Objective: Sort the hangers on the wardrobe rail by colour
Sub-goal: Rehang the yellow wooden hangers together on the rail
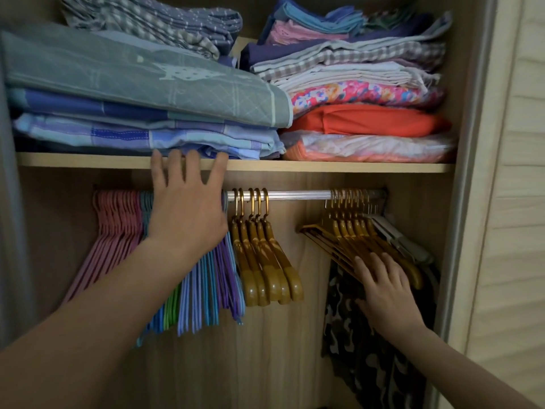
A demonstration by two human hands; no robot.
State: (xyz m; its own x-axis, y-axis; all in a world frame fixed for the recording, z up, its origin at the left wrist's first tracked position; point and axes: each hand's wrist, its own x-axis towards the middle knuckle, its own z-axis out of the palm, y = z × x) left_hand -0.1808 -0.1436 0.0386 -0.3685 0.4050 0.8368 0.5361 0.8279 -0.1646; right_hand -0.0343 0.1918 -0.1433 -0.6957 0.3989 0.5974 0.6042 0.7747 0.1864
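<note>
Left hand fingers spread flat against thin hangers, right hand fingers straight on brown hangers

— Dim in here, isn't it? The wardrobe looks murky, colours dulled.

— Yes, what light there is comes from behind us; the rail catches a pale sheen.

— Shadow pools under the shelf and in the lower right corner.

— The edges bend, too: the door frame bows outward.

— And it's soft all over. The right hand is a bit smeared, the far hangers blurry.
</note>
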